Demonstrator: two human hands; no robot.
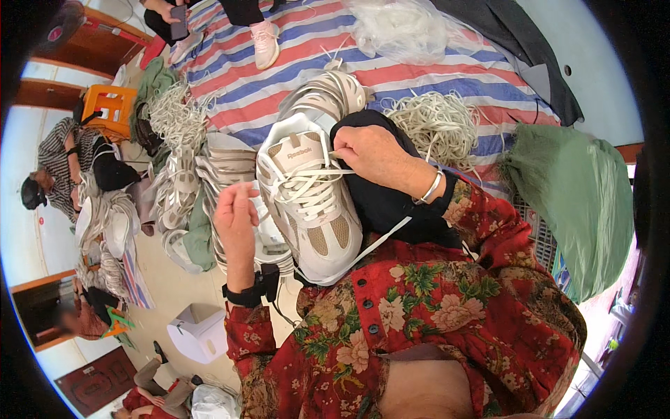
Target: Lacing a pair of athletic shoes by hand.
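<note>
A white and beige sneaker [313, 202] lies in front of me, its toe toward my body and its tongue pointing away. White laces [310, 187] cross loosely over its middle. At the upper right of the opening, my right hand [373, 150] is closed in a pinch on the shoelace near the top eyelets. A long flat lace end [384, 239] trails from beside my right leg round the toe. My left hand [236, 216] is raised left of the sneaker, fingers loosely apart, with nothing seen in it.
Stacked sneaker uppers [227, 164] stand left, with more beyond the sneaker [328, 94]. Lace heaps [436, 126] lie on the striped sheet [307, 59]. A green sack [579, 202] is at right; an orange stool [110, 105] and a white box [199, 335] are left. Other people sit nearby.
</note>
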